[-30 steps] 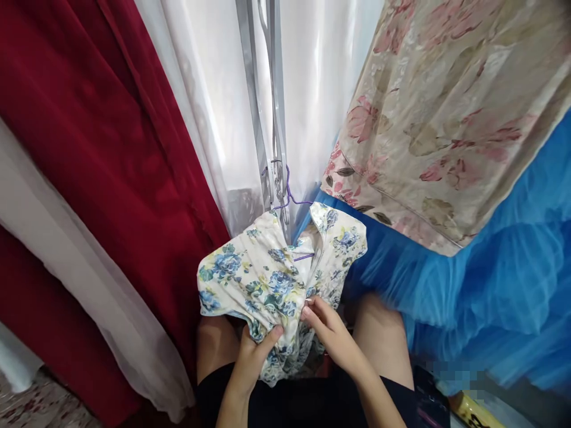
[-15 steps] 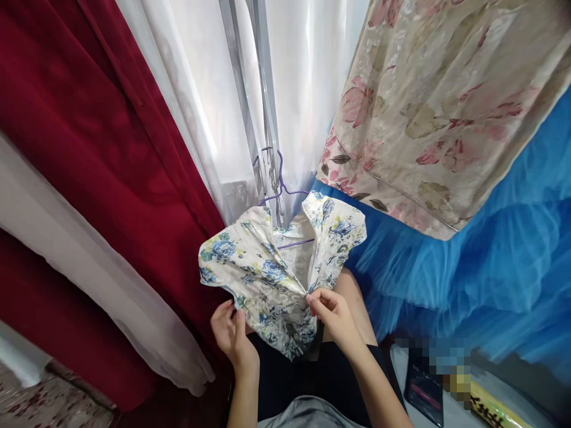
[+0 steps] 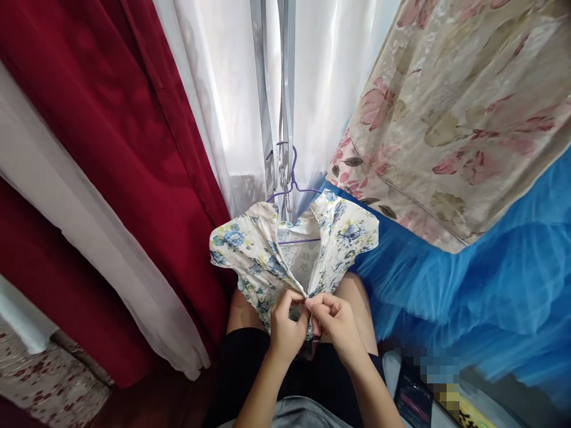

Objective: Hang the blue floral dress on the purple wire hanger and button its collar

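A small white garment with blue flowers point(image 3: 250, 252) hangs on a purple wire hanger point(image 3: 292, 178) hooked onto a metal rail point(image 3: 279, 119). My left hand point(image 3: 285, 327) and my right hand point(image 3: 336, 321) meet at the garment's front opening, just below the neckline. Both pinch the two front edges together, fingers curled. The lower part of the garment is hidden behind my hands.
Red fabric point(image 3: 111, 148) and white sheer curtain point(image 3: 214, 89) hang at the left and centre. A beige floral cloth point(image 3: 446, 119) and blue tulle point(image 3: 482, 279) hang at the right. My knees and black shorts point(image 3: 250, 368) are below. Patterned floor point(image 3: 40, 392) shows bottom left.
My left hand rose from under the garment's left side to the front opening and joined the right hand. The garment's front edges have come closer together.
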Demonstrator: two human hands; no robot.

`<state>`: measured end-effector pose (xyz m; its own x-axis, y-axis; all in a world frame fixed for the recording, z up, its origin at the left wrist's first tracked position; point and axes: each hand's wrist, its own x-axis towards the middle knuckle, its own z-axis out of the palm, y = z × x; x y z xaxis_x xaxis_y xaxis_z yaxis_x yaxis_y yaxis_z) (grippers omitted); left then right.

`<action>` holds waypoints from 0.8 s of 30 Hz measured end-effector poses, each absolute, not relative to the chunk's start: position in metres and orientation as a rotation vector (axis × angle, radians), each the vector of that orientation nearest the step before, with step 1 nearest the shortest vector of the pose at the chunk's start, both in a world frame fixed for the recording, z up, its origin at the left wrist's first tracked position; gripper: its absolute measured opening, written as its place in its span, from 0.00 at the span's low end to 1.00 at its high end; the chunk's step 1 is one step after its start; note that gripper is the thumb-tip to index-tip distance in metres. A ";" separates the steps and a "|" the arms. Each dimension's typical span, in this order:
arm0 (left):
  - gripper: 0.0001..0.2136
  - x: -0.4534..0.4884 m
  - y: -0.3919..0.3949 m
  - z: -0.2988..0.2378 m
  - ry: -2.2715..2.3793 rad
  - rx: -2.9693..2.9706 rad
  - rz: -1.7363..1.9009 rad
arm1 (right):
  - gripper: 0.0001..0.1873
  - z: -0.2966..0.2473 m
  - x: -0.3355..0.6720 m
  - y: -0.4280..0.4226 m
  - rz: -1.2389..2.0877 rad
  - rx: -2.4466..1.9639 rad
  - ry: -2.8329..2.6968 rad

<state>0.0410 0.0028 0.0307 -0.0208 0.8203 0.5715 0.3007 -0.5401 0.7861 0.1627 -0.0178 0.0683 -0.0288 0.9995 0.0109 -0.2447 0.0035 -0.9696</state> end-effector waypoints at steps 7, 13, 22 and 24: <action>0.07 0.023 0.004 0.051 1.176 2.013 1.271 | 0.18 0.122 0.153 0.033 1.296 -0.751 -0.693; 0.10 -0.001 0.005 0.069 1.223 2.245 1.027 | 0.15 0.201 0.147 0.080 1.306 -0.592 -0.761; 0.04 -0.006 0.028 0.100 1.027 2.057 1.410 | 0.13 0.191 0.140 0.058 1.024 -0.705 -1.057; 0.09 -0.004 0.042 0.129 0.969 1.996 1.647 | 0.13 0.188 0.141 0.050 0.957 -0.726 -1.128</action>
